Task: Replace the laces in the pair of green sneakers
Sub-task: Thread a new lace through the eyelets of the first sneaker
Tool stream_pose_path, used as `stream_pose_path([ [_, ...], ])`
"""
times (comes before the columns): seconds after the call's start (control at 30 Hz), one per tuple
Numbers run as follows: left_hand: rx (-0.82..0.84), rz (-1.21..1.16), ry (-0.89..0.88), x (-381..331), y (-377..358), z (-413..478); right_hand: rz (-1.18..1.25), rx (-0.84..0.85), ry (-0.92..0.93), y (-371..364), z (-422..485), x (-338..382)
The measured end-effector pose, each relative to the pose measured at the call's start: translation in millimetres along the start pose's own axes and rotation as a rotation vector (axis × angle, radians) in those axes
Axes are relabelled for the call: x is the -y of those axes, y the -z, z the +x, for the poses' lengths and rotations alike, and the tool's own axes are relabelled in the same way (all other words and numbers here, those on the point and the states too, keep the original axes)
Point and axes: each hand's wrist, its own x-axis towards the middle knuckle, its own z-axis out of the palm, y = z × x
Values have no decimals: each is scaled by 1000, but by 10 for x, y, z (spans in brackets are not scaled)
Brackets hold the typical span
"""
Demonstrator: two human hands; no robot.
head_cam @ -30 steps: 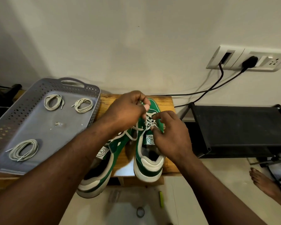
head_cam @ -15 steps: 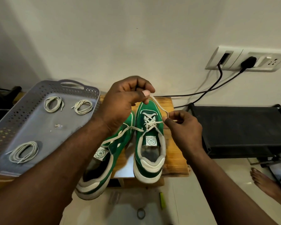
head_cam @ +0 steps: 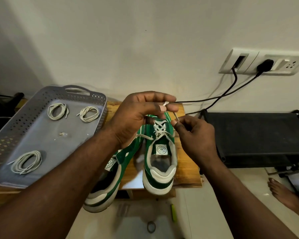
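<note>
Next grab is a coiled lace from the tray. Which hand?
Left, probably. The grey tray lies left of the left hand; the green sneakers sit between it and the right hand. Both hands pinch the lace now, so it must let go first.

- Our left hand is raised with its back towards us, fingers curled, thumb and forefinger pinching the white tip of the lace.
- Our right hand sits just beside it and slightly lower, fingers curled in, thumb and forefinger pinching the same lace a little further along.
- The two hands nearly touch at the fingertips.
- Our left forearm and right forearm, both bare, reach in from the lower corners and converge.
</note>
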Motion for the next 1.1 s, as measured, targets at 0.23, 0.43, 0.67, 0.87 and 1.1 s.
stream_pose_path([
  [0.23,-300,60,4,36,6,55,443,372,190,-13,-142,225],
  [0.43,-447,-14,-115,11,142,99,317,151,-2,91,-32,117],
  [0.67,-252,203,16,15,-13,61,-229,376,-48,87,-38,-33],
  [0.87,-180,741,268,342,-174,17,-18,313,-238,102,15,-75],
  [1.1,-169,974,224,435,-324,8,281,398,-461,171,51,-120],
])
